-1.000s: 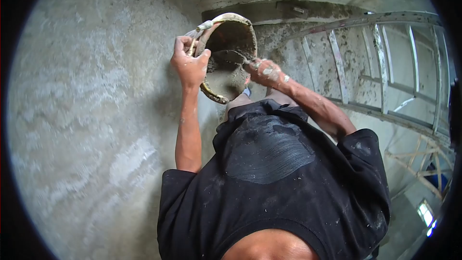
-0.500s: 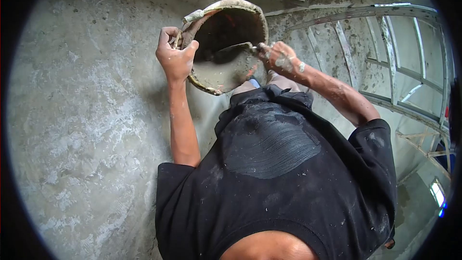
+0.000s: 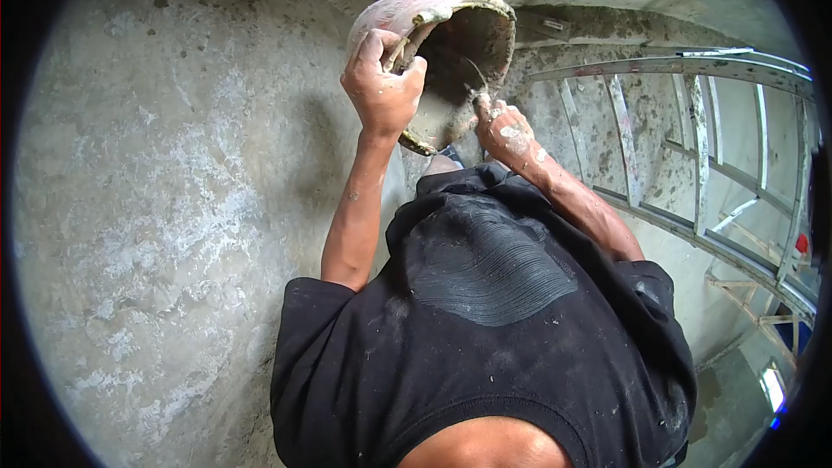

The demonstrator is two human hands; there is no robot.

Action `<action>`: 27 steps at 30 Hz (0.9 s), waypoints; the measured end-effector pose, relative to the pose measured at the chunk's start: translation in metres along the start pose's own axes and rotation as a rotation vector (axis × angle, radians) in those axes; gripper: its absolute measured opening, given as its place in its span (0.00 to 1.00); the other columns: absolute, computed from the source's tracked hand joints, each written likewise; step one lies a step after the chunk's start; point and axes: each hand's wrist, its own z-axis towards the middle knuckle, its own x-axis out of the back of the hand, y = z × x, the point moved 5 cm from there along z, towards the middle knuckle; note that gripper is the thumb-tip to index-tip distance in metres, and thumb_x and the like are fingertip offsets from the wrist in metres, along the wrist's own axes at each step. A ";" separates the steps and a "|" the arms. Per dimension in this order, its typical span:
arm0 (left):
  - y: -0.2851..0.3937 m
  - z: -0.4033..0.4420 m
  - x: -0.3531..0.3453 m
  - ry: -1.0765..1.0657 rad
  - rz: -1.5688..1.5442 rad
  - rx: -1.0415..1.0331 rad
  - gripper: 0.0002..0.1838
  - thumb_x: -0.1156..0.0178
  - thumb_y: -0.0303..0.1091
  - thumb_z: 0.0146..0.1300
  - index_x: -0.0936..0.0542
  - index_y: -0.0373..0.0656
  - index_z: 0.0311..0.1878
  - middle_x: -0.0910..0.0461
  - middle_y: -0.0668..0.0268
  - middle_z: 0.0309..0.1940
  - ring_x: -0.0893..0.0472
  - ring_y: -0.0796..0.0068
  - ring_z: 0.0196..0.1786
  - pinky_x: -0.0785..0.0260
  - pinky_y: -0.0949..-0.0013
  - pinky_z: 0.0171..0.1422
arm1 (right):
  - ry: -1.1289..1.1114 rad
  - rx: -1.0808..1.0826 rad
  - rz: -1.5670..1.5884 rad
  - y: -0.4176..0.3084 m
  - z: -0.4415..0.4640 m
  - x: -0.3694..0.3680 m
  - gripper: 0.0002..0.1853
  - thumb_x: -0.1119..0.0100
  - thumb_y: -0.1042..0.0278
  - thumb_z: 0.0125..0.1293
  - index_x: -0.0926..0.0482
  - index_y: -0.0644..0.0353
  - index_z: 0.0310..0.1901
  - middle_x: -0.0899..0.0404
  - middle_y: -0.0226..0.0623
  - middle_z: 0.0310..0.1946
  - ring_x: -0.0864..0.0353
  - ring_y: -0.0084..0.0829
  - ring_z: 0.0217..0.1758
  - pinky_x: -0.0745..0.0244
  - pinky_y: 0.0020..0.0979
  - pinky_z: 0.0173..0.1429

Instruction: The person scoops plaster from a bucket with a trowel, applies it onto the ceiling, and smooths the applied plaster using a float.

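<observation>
A mortar-caked bucket (image 3: 378, 19) is tilted toward me, with grey wet mix (image 3: 444, 114) inside its lower part. My left hand (image 3: 381, 87) is closed on the left side of the bucket's rim, thumb toward the opening. At the right edge of the opening, my right hand (image 3: 510, 132), spotted with mix, grips a trowel (image 3: 478, 78). Only a thin part of the trowel shows inside the bucket; its handle is mostly hidden by my fingers.
A metal ladder (image 3: 624, 139) stretches along the right side. The concrete surface (image 3: 173, 234) on the left has whitish smears. Behind the bucket lies a dark strip (image 3: 589, 30) along the base of a wall. A wooden frame (image 3: 754, 308) stands at the lower right.
The bucket and my left hand have shifted right and the bucket has turned, showing more of its outer wall. The trowel blade, broadly visible before, now shows only as a narrow edge.
</observation>
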 end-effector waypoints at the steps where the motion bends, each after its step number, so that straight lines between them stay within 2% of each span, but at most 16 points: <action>1: 0.001 -0.001 -0.003 -0.019 0.017 0.026 0.12 0.37 0.25 0.36 0.30 0.42 0.25 0.30 0.65 0.19 0.30 0.67 0.22 0.36 0.66 0.30 | -0.034 0.000 0.074 0.002 -0.001 0.000 0.10 0.50 0.72 0.53 0.30 0.68 0.36 0.25 0.49 0.25 0.23 0.47 0.31 0.27 0.41 0.35; 2: 0.001 -0.001 -0.006 -0.037 0.033 0.048 0.12 0.37 0.25 0.36 0.31 0.42 0.25 0.30 0.65 0.19 0.30 0.66 0.22 0.36 0.66 0.30 | -0.034 -0.008 0.081 0.010 0.000 -0.003 0.10 0.50 0.72 0.53 0.30 0.68 0.36 0.25 0.49 0.25 0.23 0.47 0.31 0.27 0.41 0.35; 4: 0.000 -0.001 -0.012 -0.053 0.045 0.070 0.12 0.38 0.25 0.36 0.31 0.41 0.25 0.30 0.64 0.19 0.29 0.66 0.23 0.36 0.65 0.31 | 0.015 0.278 0.207 0.012 -0.003 -0.003 0.11 0.47 0.68 0.51 0.30 0.65 0.35 0.25 0.48 0.25 0.23 0.47 0.31 0.27 0.42 0.36; 5: -0.004 0.000 -0.014 -0.053 0.059 0.090 0.13 0.38 0.25 0.35 0.31 0.41 0.25 0.30 0.64 0.19 0.29 0.66 0.24 0.36 0.65 0.31 | 0.018 0.280 0.203 0.020 -0.006 -0.001 0.11 0.47 0.68 0.51 0.30 0.65 0.35 0.25 0.48 0.25 0.23 0.47 0.31 0.27 0.42 0.36; 8: -0.018 -0.001 -0.009 -0.030 0.078 0.223 0.13 0.37 0.24 0.35 0.32 0.39 0.24 0.30 0.63 0.20 0.30 0.66 0.23 0.36 0.65 0.31 | 0.242 0.259 0.054 0.024 -0.022 0.039 0.14 0.46 0.68 0.52 0.29 0.60 0.42 0.25 0.47 0.25 0.22 0.43 0.30 0.26 0.41 0.33; 9: -0.022 -0.003 -0.007 -0.021 0.074 0.254 0.14 0.37 0.24 0.35 0.33 0.39 0.24 0.30 0.63 0.20 0.30 0.66 0.23 0.37 0.65 0.31 | -0.054 0.060 0.009 0.025 -0.018 0.054 0.17 0.49 0.70 0.55 0.30 0.56 0.49 0.23 0.47 0.32 0.21 0.41 0.33 0.26 0.39 0.34; 10: -0.024 -0.005 -0.007 -0.013 0.080 0.258 0.14 0.37 0.24 0.35 0.33 0.39 0.24 0.30 0.63 0.20 0.30 0.66 0.23 0.37 0.65 0.31 | 0.001 0.041 -0.087 0.026 -0.018 0.068 0.18 0.51 0.71 0.56 0.31 0.55 0.51 0.24 0.47 0.36 0.21 0.41 0.35 0.26 0.38 0.35; 12: -0.024 -0.007 -0.009 0.002 0.063 0.226 0.13 0.36 0.24 0.38 0.32 0.39 0.26 0.31 0.71 0.18 0.34 0.82 0.22 0.36 0.74 0.29 | 0.055 0.010 -0.234 0.037 -0.019 0.088 0.21 0.53 0.73 0.58 0.33 0.53 0.55 0.26 0.47 0.43 0.21 0.41 0.37 0.25 0.37 0.36; 14: -0.023 -0.006 -0.011 0.015 0.076 0.231 0.13 0.36 0.24 0.38 0.32 0.39 0.26 0.30 0.71 0.19 0.33 0.82 0.22 0.36 0.74 0.29 | 0.070 -0.017 -0.321 0.060 -0.014 0.094 0.22 0.54 0.73 0.58 0.35 0.52 0.57 0.28 0.48 0.47 0.21 0.41 0.37 0.26 0.37 0.36; 15: -0.021 -0.008 -0.012 0.015 0.089 0.237 0.13 0.36 0.23 0.38 0.32 0.39 0.26 0.30 0.71 0.19 0.33 0.83 0.22 0.36 0.74 0.29 | 0.012 -0.055 -0.316 0.067 -0.011 0.099 0.23 0.53 0.72 0.59 0.36 0.54 0.58 0.27 0.47 0.44 0.21 0.41 0.36 0.26 0.38 0.36; 17: -0.016 -0.009 -0.015 0.052 0.043 0.234 0.13 0.36 0.24 0.38 0.31 0.39 0.26 0.29 0.70 0.19 0.32 0.82 0.23 0.36 0.73 0.29 | 0.144 0.097 -0.229 0.092 -0.020 0.084 0.23 0.52 0.70 0.58 0.36 0.54 0.58 0.26 0.47 0.38 0.22 0.43 0.33 0.26 0.40 0.35; 20: -0.003 -0.013 -0.020 0.129 0.033 0.164 0.13 0.36 0.24 0.37 0.30 0.39 0.26 0.29 0.70 0.19 0.32 0.81 0.23 0.36 0.73 0.29 | -0.069 -0.056 -0.146 0.088 -0.036 0.043 0.23 0.50 0.68 0.56 0.36 0.58 0.55 0.26 0.51 0.30 0.23 0.48 0.29 0.27 0.44 0.32; 21: 0.004 -0.014 -0.022 0.127 0.042 0.157 0.12 0.36 0.24 0.37 0.30 0.39 0.25 0.30 0.68 0.18 0.31 0.79 0.22 0.36 0.73 0.29 | 0.000 -0.023 -0.055 0.085 -0.045 0.028 0.22 0.50 0.68 0.55 0.35 0.59 0.54 0.25 0.53 0.28 0.24 0.51 0.29 0.28 0.46 0.33; 25: 0.023 -0.022 -0.028 0.058 0.057 0.093 0.13 0.36 0.25 0.36 0.31 0.40 0.25 0.30 0.67 0.18 0.32 0.76 0.21 0.36 0.70 0.29 | -0.204 0.057 0.335 0.049 -0.037 -0.003 0.21 0.49 0.67 0.54 0.34 0.64 0.51 0.25 0.60 0.32 0.25 0.59 0.36 0.28 0.49 0.40; 26: 0.025 -0.023 -0.028 0.034 0.073 0.083 0.13 0.36 0.25 0.36 0.31 0.40 0.24 0.30 0.66 0.18 0.32 0.75 0.21 0.36 0.70 0.29 | -0.412 -0.129 0.426 0.028 -0.029 0.016 0.24 0.47 0.60 0.56 0.34 0.67 0.50 0.25 0.62 0.33 0.24 0.57 0.39 0.28 0.46 0.43; 27: 0.018 -0.027 -0.029 0.028 0.050 0.112 0.13 0.36 0.25 0.37 0.31 0.40 0.25 0.31 0.66 0.18 0.32 0.75 0.21 0.37 0.69 0.29 | -0.405 -0.144 0.437 0.026 -0.025 0.006 0.24 0.47 0.60 0.56 0.34 0.67 0.50 0.25 0.62 0.33 0.24 0.57 0.39 0.28 0.46 0.43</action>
